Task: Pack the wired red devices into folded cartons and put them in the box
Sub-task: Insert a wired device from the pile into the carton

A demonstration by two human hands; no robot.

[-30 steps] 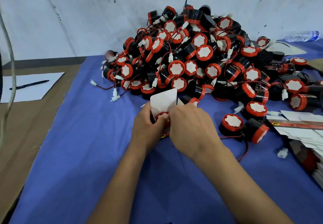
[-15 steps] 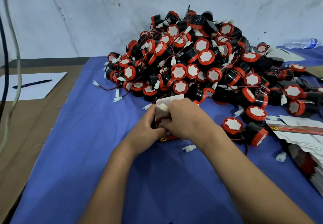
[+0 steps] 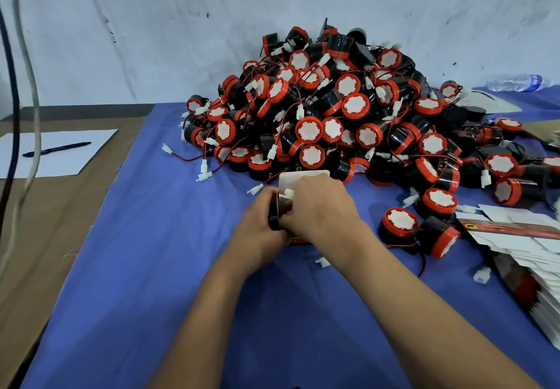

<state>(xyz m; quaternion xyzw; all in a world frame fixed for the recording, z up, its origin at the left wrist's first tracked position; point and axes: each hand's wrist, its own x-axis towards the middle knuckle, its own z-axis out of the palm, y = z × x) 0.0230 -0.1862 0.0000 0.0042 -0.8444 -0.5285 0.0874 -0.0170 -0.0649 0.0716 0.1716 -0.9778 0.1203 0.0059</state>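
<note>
carton [image 3: 298, 177] of smooth white card, gripped by left hand [image 3: 260, 231] and right hand [image 3: 321, 206], round ribbed devices [image 3: 333, 109] heaped behind

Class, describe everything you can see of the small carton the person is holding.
The carton is mostly hidden by both hands. Its white cardboard flap with rounded corners stands up behind the right hand; a dark, glossy side shows between the hands, and a red edge below. The left hand grips it from the left. It sits low over the blue cloth, before the pile.

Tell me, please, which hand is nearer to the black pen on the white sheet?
Left. The left hand grips the carton on the side toward the pen, far off at left; the right hand is beside it, farther right.
</note>
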